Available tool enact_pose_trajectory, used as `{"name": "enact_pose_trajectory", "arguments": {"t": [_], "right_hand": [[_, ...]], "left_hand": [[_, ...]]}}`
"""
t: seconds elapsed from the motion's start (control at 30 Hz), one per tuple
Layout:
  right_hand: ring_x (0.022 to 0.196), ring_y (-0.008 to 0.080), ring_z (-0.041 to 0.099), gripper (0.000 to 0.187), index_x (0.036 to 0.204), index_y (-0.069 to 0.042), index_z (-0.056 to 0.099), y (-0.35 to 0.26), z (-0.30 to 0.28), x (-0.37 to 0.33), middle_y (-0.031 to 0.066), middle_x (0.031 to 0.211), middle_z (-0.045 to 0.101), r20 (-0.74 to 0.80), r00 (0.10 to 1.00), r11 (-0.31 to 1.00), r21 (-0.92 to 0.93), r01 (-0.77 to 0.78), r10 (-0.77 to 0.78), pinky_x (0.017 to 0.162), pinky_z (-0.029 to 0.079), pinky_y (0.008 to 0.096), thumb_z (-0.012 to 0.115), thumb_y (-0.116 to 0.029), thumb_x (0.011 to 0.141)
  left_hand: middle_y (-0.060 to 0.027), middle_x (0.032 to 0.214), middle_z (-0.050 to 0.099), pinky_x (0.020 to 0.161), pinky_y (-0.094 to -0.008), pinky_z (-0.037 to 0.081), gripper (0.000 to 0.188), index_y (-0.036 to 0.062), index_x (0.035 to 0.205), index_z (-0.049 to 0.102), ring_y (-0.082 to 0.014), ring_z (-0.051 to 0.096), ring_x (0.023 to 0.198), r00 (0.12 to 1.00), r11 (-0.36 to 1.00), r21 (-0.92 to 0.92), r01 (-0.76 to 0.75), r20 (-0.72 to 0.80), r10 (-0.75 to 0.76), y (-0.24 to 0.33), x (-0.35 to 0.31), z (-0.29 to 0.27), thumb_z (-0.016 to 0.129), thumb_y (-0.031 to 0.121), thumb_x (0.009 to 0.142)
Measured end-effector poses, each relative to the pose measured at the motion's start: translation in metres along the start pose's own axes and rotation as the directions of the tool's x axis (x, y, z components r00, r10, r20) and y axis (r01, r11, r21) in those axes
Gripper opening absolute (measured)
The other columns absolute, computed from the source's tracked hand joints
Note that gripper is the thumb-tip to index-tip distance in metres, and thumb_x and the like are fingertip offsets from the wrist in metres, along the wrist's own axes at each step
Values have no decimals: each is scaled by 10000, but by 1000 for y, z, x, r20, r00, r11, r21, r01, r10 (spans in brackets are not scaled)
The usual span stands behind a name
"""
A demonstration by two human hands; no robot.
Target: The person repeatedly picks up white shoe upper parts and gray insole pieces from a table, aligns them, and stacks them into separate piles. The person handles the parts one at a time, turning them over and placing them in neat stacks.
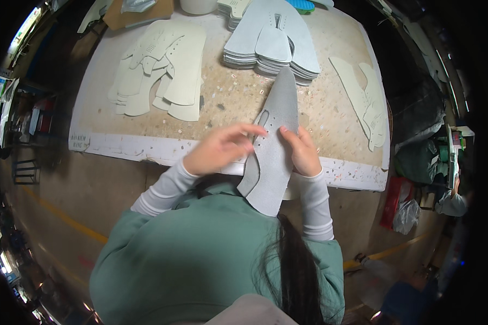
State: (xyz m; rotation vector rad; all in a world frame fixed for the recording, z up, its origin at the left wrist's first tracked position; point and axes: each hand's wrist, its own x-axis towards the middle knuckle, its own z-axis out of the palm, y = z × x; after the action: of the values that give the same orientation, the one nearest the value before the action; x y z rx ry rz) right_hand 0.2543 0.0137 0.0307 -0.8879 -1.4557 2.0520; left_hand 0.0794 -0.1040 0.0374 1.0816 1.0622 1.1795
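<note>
A grey shoe upper piece (279, 162), folded over itself with a row of small punched holes and a slot, is held upright-lengthwise in front of me over the table's near edge. My right hand (305, 153) grips its right side, thumb on the face and fingers behind. Beside the holes on the left edge is my left hand (222, 147), slightly blurred, its index finger stretched toward the piece and the fingers apart. The narrow far end of the piece reaches up to a stack of pale grey upper pieces (305, 46).
Cream upper pieces (184, 81) lie overlapped on the left of the table (228, 108), with other cream pieces (350, 89) at the right. Small scraps dot the surface. A cardboard box (141, 15) and a white container (199, 5) stand at the back. A red crate (397, 203) is on the floor.
</note>
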Motion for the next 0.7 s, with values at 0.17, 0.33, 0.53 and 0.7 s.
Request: {"name": "enact_pose_trajectory", "arguments": {"t": [0.17, 0.33, 0.53, 0.7], "right_hand": [[956, 124, 543, 310, 1169, 21, 523, -42, 31, -7, 58, 1062, 598, 216, 975, 995, 78, -68, 49, 854, 408, 247, 512, -137, 903], [1023, 135, 520, 376, 1249, 18, 475, -89, 59, -14, 67, 1124, 580, 436, 898, 984, 180, -16, -65, 915, 383, 259, 498, -146, 911], [1016, 151, 537, 428, 1275, 19, 457, -64, 54, 30, 97, 1134, 574, 293, 945, 984, 142, 105, -143, 902, 402, 274, 539, -140, 886], [947, 143, 558, 477, 1319, -43, 434, 10, 32, 70, 119, 1176, 547, 13, 985, 949, -265, 172, -175, 856, 421, 256, 558, -74, 860]], "left_hand": [[-94, 1276, 490, 896, -286, 423, 439, 32, 1328, 393, -139, 512, 1080, 895, 997, -64, -35, -447, 3, -22, -15, -49, 496, 155, 919], [-123, 1286, 476, 943, -299, 399, 440, -23, 1331, 361, -176, 482, 1139, 875, 989, -85, -123, -480, 68, -41, -55, -75, 456, 166, 945], [-117, 1168, 563, 855, -270, 450, 394, -29, 1294, 408, -145, 557, 1007, 805, 982, -24, -189, -577, 141, -39, -109, -90, 477, 119, 935], [-49, 1037, 623, 782, -214, 462, 336, -29, 1225, 491, -81, 575, 924, 693, 966, 53, 255, -707, -144, -29, -114, -88, 512, 117, 924]]}}
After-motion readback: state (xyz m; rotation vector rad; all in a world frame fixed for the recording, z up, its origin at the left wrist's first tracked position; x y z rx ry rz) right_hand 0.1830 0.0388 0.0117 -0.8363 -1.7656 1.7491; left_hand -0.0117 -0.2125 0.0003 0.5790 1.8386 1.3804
